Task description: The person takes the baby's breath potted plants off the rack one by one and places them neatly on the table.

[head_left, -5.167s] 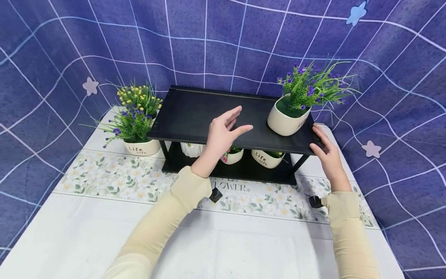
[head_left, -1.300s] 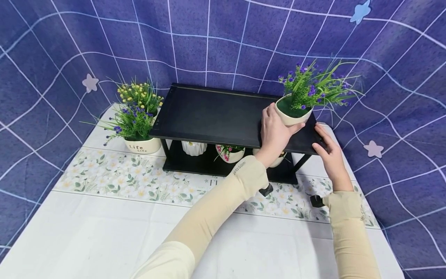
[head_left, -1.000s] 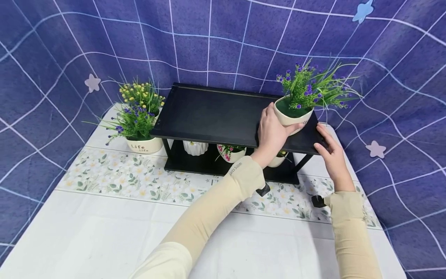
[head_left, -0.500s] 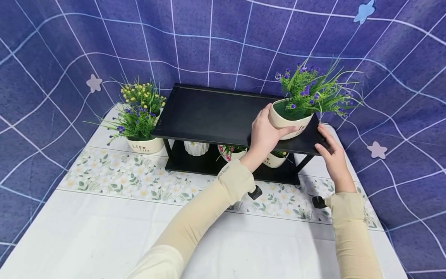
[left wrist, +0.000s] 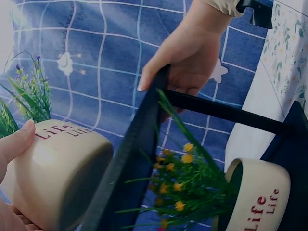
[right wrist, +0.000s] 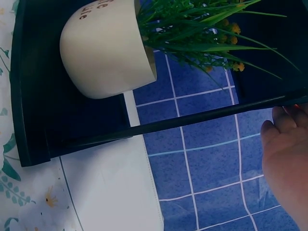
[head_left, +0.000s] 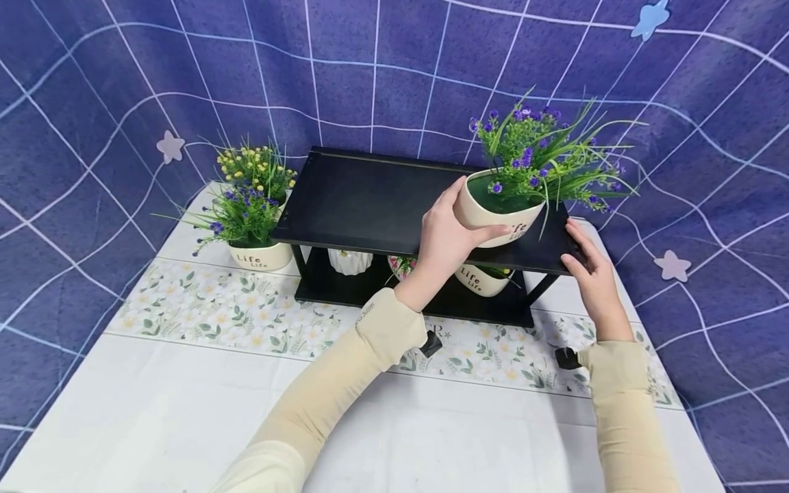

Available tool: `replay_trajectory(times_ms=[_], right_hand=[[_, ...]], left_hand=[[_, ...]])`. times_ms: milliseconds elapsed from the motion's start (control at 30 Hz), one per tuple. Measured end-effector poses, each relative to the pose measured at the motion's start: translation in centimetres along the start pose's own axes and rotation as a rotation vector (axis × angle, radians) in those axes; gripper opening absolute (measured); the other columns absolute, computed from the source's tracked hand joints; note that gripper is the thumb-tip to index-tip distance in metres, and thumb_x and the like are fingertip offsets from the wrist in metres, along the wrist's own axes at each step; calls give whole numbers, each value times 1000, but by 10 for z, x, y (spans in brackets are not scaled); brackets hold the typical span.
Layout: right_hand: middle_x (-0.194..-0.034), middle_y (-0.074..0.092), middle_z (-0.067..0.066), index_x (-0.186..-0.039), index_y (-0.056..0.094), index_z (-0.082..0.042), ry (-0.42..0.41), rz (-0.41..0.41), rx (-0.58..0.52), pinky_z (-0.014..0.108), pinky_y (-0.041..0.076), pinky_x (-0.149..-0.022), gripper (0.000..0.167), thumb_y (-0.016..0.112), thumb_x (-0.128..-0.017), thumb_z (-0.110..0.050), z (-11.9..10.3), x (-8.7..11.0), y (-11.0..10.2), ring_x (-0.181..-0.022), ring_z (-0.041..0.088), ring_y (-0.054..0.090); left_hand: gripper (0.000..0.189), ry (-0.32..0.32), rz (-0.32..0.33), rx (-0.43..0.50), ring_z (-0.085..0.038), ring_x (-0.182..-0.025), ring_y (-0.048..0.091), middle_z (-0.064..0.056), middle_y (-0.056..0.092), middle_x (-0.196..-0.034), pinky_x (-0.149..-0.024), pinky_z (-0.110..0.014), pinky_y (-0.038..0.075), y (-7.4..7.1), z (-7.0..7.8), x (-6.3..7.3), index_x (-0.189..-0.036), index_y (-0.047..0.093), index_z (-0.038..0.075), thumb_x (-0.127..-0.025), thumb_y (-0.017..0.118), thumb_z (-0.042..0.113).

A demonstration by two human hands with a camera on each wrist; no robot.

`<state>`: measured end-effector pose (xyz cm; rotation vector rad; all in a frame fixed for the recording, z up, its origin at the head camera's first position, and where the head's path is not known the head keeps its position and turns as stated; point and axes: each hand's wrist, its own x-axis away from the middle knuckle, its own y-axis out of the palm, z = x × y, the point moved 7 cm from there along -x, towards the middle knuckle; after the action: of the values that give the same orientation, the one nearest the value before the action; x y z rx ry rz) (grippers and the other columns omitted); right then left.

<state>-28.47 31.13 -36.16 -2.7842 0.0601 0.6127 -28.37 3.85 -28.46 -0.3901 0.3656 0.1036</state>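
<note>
My left hand [head_left: 439,236] grips a cream "Life" flowerpot [head_left: 483,218] with purple flowers and long grass, the thumb across its front. The pot is held over the right part of a black two-tier shelf [head_left: 370,198]; in the left wrist view its underside shows, apart from the top board. At the shelf's right end my right hand [head_left: 596,284] holds the edge of the top board. The left wrist view shows that hand's thumb [left wrist: 151,74] on one face of the board and its fingers on the other.
On the lower tier stand a white ribbed pot [head_left: 350,261], a pink-flowered plant [head_left: 402,266] and a yellow-flowered "Life" pot [head_left: 483,279]. Left of the shelf are a purple-flowered pot [head_left: 261,257] and a yellow-flowered plant [head_left: 255,168]. A blue grid curtain [head_left: 407,82] hangs behind.
My left hand, empty over the shelf at first, has taken hold of the purple-flowered flowerpot, lifted it and shifted it left. The right hand has stayed at the shelf's end.
</note>
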Motion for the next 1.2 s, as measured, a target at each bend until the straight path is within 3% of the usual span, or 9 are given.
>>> replay_trajectory(times_ms=[300,633,800,933,1200], right_hand=[[-155,39,8,-143,44,3,-14,9,-27,8,27,-112,49,54,-95,1,2,3,-2,-142,2,33],[-154,40,6,-143,44,4,-30,12,-35,9,27,-113,49,54,-95,3,0,3,-1,-141,2,34],[-154,41,6,-142,45,4,-32,19,-14,9,27,-113,48,54,-95,3,0,3,-1,-141,2,34],[-153,41,7,-142,45,4,-34,18,1,9,27,-113,48,53,-95,3,0,3,-1,-141,2,34],[-154,39,12,-142,45,5,-40,18,-10,9,27,-112,48,53,-95,4,-1,2,0,-141,3,34]], left_hand=[[97,-11,-18,10,-19,-127,55,-1,54,-143,-101,-34,50,-26,-1,3,-148,43,19,-65,89,42],[94,-22,6,31,-19,-123,58,-1,58,-139,-98,-36,51,-54,-11,8,-146,46,20,-65,90,38],[94,-32,5,41,-18,-124,58,-2,58,-139,-107,-38,44,-67,-16,9,-146,45,19,-65,90,36],[94,-44,4,78,-15,-127,56,-3,55,-142,-104,-33,49,-74,-19,10,-147,44,16,-66,90,32],[93,-37,10,132,-12,-132,52,-4,52,-146,-107,-28,47,-86,-24,16,-146,44,13,-67,90,25]])
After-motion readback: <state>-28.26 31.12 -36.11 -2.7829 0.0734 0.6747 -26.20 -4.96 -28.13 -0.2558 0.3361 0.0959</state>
